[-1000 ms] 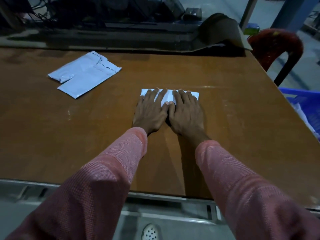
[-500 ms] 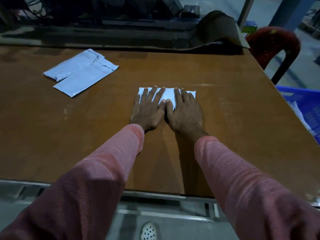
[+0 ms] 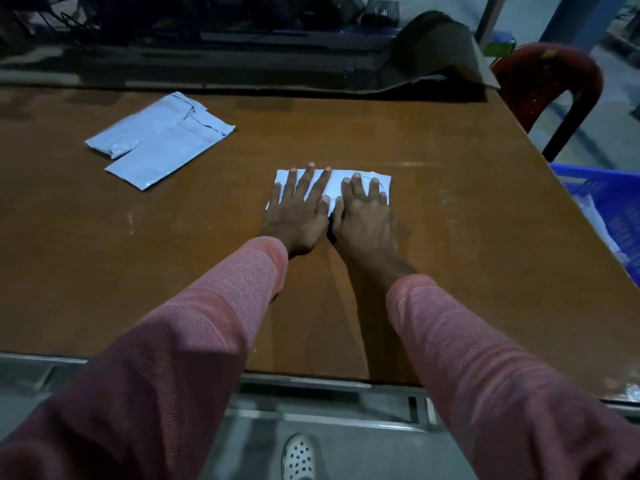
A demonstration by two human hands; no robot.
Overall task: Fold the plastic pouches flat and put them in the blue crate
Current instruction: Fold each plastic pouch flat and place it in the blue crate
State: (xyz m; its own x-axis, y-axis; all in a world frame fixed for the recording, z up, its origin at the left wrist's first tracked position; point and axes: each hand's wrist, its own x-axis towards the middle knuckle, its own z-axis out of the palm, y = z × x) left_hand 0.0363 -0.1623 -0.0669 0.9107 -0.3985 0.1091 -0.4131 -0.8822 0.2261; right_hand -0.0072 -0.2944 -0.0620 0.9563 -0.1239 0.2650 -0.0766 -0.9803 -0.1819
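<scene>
Brown counter [image 3: 450, 244] fills the view, with the blue crate [image 3: 620, 206] beside its right edge. Pale unfolded pouches [image 3: 162, 143] lie at far left. At mid-counter a folded white pouch [image 3: 337, 185] lies under the left hand [image 3: 299, 216] and right hand [image 3: 365, 220], whose straight, spread fingers [image 3: 304, 181] press it flat.

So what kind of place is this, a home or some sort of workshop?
Likely a small workshop or packing area: a brown worktable carrying plastic pouches, a blue crate beside it, and cables and equipment piled behind.
</scene>
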